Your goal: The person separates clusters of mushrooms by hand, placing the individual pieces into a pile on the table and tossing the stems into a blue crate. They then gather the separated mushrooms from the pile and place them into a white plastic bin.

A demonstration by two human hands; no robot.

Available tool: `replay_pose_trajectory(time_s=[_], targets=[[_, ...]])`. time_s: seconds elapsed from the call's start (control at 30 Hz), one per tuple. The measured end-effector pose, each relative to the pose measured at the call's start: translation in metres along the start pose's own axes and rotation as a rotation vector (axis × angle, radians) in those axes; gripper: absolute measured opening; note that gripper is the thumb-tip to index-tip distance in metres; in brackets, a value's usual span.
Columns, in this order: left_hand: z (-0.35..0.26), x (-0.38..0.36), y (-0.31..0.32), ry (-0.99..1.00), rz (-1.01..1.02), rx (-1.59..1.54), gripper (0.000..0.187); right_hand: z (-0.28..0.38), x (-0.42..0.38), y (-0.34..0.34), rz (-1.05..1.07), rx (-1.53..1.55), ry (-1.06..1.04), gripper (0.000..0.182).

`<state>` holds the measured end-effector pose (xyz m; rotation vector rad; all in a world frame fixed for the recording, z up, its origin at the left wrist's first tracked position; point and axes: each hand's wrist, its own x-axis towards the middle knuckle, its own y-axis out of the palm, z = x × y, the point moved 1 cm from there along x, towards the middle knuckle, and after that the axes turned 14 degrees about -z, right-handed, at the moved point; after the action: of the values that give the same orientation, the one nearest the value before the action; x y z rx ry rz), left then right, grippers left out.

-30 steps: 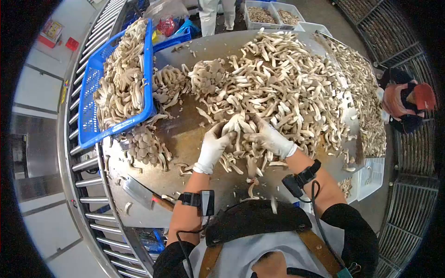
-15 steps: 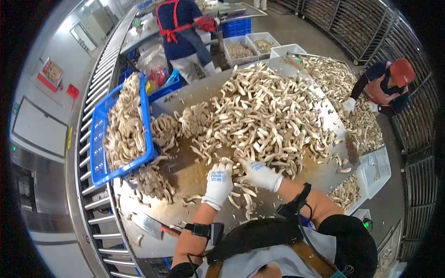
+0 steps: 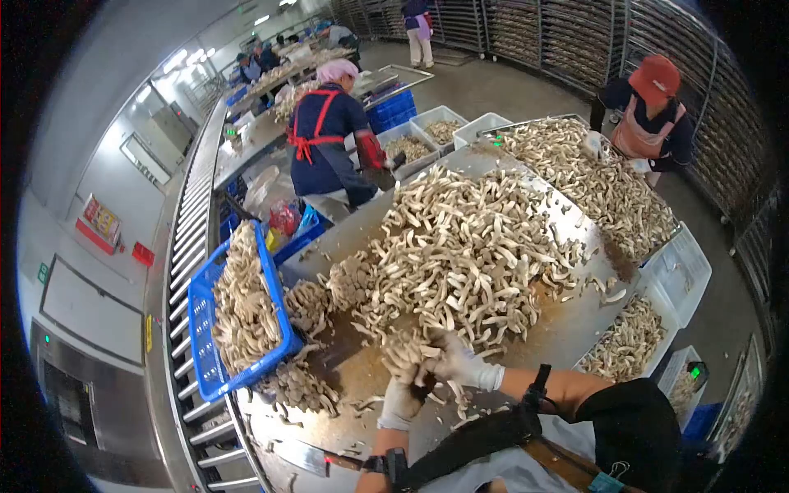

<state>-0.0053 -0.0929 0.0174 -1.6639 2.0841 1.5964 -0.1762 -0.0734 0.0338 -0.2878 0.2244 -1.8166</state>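
Left hand (image 3: 400,404), white-gloved, fingers wrapped round a mushroom clump (image 3: 403,358) above the near part of the metal table (image 3: 567,335). Right hand (image 3: 462,363), also gloved, meets the clump's right side; fingers blurred, can't tell if they grip or just touch. Big loose mushroom pile (image 3: 468,255) just beyond both hands. Blue basket (image 3: 251,376), full of mushrooms, tilted at the table's left edge; cleaver (image 3: 302,457) lying flat near the left wrist. Writing: red-edged wall poster (image 3: 101,222) has print, too small to read; light mark on the co-worker's red cap (image 3: 655,80), illegible; green wall sign (image 3: 43,272) and yellow strip (image 3: 149,334), also unreadable.
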Motion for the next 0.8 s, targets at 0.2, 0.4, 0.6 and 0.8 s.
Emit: replay_pose_trajectory(time_s=[0.2,0.4,0.6,0.8], targets=[[0.000,0.002,0.008,0.093,-0.120,-0.037,0.031,-0.054,0.004,0.011,0.194,0.546,0.382,0.042],[0.014,-0.007,0.017,0.153,-0.101,0.511,0.045,-0.029,-0.007,0.001,-0.030,-0.149,-0.044,0.037],[0.012,0.008,0.009,0.396,-0.211,0.416,0.043,0.014,-0.008,-0.022,0.186,0.045,0.208,0.037],[0.016,0.002,0.018,0.170,-0.125,0.162,0.032,-0.008,-0.005,-0.010,0.111,0.432,0.442,0.029]])
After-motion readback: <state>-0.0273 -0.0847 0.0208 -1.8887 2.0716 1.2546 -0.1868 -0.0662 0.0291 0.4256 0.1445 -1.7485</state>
